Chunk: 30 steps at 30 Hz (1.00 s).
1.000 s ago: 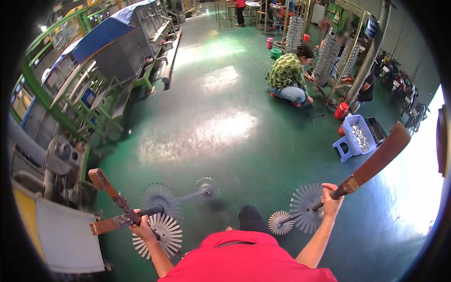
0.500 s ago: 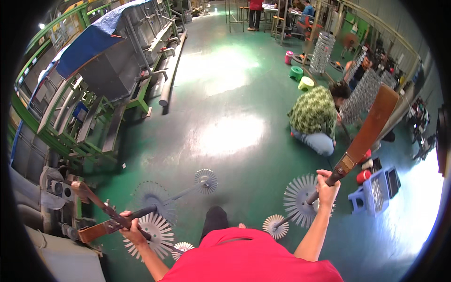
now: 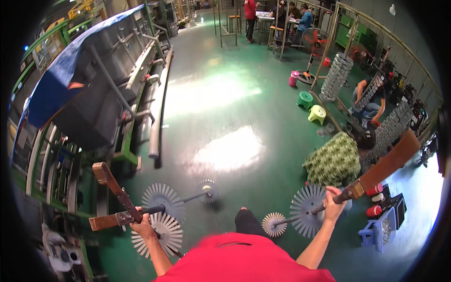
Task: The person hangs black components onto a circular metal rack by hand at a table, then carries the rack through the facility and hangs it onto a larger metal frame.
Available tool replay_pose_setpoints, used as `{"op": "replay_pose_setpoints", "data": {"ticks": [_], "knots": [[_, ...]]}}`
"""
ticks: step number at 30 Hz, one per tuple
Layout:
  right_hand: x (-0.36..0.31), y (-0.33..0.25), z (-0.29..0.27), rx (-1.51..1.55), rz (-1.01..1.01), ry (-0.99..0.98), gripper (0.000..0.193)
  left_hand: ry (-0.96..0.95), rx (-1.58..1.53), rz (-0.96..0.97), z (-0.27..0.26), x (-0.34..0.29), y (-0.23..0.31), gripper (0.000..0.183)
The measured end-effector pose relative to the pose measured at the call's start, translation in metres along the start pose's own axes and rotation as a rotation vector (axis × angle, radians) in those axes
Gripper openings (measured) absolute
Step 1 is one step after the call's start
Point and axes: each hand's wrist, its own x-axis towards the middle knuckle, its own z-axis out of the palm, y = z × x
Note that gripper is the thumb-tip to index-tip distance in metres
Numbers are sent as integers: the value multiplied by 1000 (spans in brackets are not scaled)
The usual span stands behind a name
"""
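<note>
My left hand [image 3: 144, 229] is closed round two dark rods that cross at the grip. Their outer ends carry brown, flat strap-like pieces [image 3: 109, 181]. On the inner side sit slotted grey metal discs, a large one [image 3: 174, 202], a paler one [image 3: 165, 231] below it and a small one [image 3: 212, 191] farther along the shaft. My right hand [image 3: 333, 207] grips another rod, with a long brown curved piece [image 3: 387, 162] pointing outward. A large slotted disc [image 3: 300, 211] and a smaller one [image 3: 274, 224] are on its inner end.
At right, a person in a green patterned top [image 3: 333, 162] crouches close to the right rod. Beyond are stacked metal parts [image 3: 336, 77], a green stool [image 3: 304, 99] and a yellow stool [image 3: 317, 114]. A blue plastic stool [image 3: 376, 232] stands nearby. A green-framed machine [image 3: 124, 152] lines the left.
The view has moved forward along the floor. The crouching person and stools now appear nearer. Both hands still hold their rods; the left brown pieces have swung more upright.
</note>
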Motion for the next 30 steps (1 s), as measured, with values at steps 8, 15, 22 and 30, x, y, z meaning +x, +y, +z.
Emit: {"op": "replay_pose_setpoints", "data": {"ticks": [8,15,22,30], "knots": [[217,40,234,25,50,128,11,-19,2,25,242,201,-43,37],[416,9,510,-159,-10,-65,12,-53,-51,118,433,372,-43,36],[601,41,682,-238,-13,-58,9,-120,-68,301,694,549,-134,32],[777,-14,913,-275,-15,44,12,-319,131,186,996,741,-162,34]]}}
